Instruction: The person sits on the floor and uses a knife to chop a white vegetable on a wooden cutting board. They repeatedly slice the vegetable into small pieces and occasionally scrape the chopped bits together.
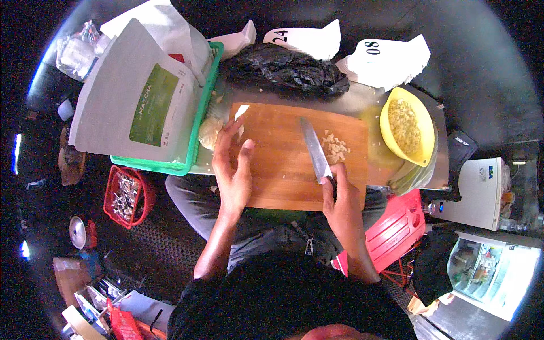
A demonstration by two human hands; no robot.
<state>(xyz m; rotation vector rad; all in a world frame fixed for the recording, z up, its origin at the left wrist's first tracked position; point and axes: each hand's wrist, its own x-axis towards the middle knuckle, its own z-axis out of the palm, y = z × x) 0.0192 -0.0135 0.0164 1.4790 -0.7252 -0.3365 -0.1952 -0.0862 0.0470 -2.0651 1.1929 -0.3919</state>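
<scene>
My right hand (342, 195) grips the handle of a kitchen knife (315, 148), its blade lying over the wooden cutting board (276, 178) and pointing away from me. Just right of the blade is a small heap of chopped pale pieces (335, 146). My left hand (233, 170) is at the board's left edge with fingers spread; a white sliver (242, 111) shows by its fingertips, and whether they touch it I cannot tell. Beside those fingers, left of the board, lies a pale rounded clump (210, 131). A yellow bowl (386, 136) of chopped pale food stands right of the board.
A green plastic basket (191, 153) with large printed packages (114, 97) stands at the left. Behind the board lies a crumpled black plastic bag (289, 70), with stacked white numbered cards (391, 59) beyond. A clear plastic bag (414, 174) hangs at the table's right front edge.
</scene>
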